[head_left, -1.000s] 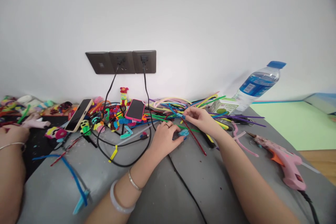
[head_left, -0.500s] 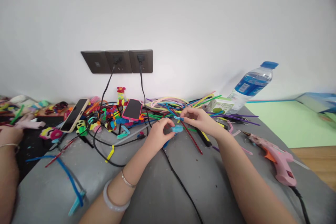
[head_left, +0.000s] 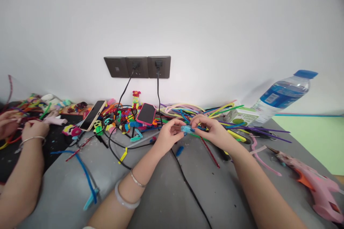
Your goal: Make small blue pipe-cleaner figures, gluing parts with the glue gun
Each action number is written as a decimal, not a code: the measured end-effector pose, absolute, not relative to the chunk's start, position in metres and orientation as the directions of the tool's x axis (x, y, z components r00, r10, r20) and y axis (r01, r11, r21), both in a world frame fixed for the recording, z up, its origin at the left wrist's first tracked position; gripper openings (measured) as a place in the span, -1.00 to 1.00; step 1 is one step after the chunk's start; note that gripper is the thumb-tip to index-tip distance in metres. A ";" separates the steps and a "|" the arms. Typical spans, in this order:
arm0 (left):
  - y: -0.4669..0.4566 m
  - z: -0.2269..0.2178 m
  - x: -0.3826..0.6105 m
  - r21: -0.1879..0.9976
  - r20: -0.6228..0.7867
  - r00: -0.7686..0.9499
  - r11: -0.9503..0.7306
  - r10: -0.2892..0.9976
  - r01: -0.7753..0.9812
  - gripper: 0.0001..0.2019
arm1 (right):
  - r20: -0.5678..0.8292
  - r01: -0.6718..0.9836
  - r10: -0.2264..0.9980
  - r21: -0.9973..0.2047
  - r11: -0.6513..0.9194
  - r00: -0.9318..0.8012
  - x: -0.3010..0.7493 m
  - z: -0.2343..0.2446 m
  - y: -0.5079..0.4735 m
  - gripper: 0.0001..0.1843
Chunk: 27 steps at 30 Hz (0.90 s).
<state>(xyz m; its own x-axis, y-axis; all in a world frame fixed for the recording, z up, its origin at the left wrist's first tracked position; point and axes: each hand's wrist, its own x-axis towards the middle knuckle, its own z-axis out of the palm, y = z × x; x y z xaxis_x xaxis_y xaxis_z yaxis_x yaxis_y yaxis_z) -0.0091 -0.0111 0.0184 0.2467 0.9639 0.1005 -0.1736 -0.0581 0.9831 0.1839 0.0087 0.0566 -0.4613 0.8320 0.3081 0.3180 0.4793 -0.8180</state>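
Note:
My left hand (head_left: 169,135) pinches a light blue fuzzy pipe-cleaner piece (head_left: 185,128) above the grey table. Close against it, my right hand (head_left: 212,131) has thumb and forefinger closed on a small blue pipe-cleaner piece (head_left: 192,130). The two blue pieces meet or overlap between my fingertips; whether they are joined I cannot tell. Below my left hand, a short dark blue fuzzy piece (head_left: 180,151) lies on the table beside a black cable. A red glittery pipe cleaner (head_left: 210,152) rests under my right hand.
Loose pipe cleaners (head_left: 185,107) lie along the wall with two phones (head_left: 146,113) and a small green-white box (head_left: 242,116). A water bottle (head_left: 285,93) leans at right. The pink glue gun (head_left: 309,182) lies front right. Another person's hands (head_left: 34,130) work at left.
My right hand has brought its small blue piece against the light blue piece in my left hand. The view has turned slightly left, and the dark blue piece on the table now shows more fully.

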 end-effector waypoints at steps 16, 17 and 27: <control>-0.008 0.017 -0.010 0.935 0.074 0.120 -0.027 0.990 -0.353 -0.69 | 0.325 0.310 0.836 -0.819 0.482 -0.443 0.176 0.046 0.008 -0.87; -0.008 0.017 -0.010 0.933 0.077 0.117 -0.030 0.990 -0.360 -0.70 | 0.325 0.312 0.835 -0.817 0.484 -0.443 0.176 0.046 0.009 -0.87; -0.009 0.017 -0.008 0.911 0.038 0.096 0.005 0.995 -0.412 -0.65 | 0.306 0.342 0.846 -0.813 0.471 -0.436 0.176 0.050 0.008 -0.78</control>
